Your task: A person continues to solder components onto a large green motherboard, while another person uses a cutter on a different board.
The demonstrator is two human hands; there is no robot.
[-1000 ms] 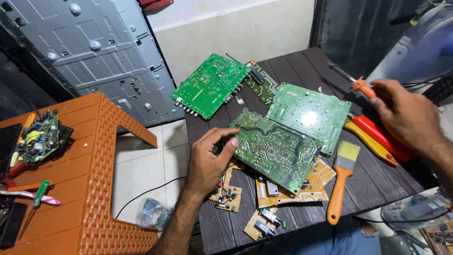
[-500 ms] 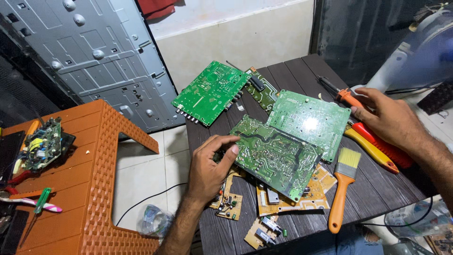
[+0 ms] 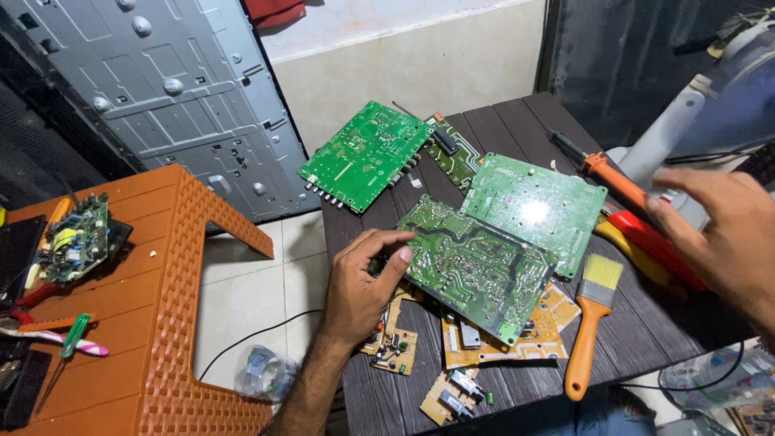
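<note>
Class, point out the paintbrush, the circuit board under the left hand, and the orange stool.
paintbrush (image 3: 583,339), head view, on its orange handle.
circuit board (image 3: 476,266), head view, middle of its green solder side.
orange stool (image 3: 145,323), head view, on its bare top.

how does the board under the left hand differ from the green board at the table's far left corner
The held board is darker green and lies on other boards, gripped by the left hand. The corner board is brighter green, untouched, overhanging the table edge. Both are flat rectangular circuit boards.

No packages, labels, signs or screens can be made out here.
</note>
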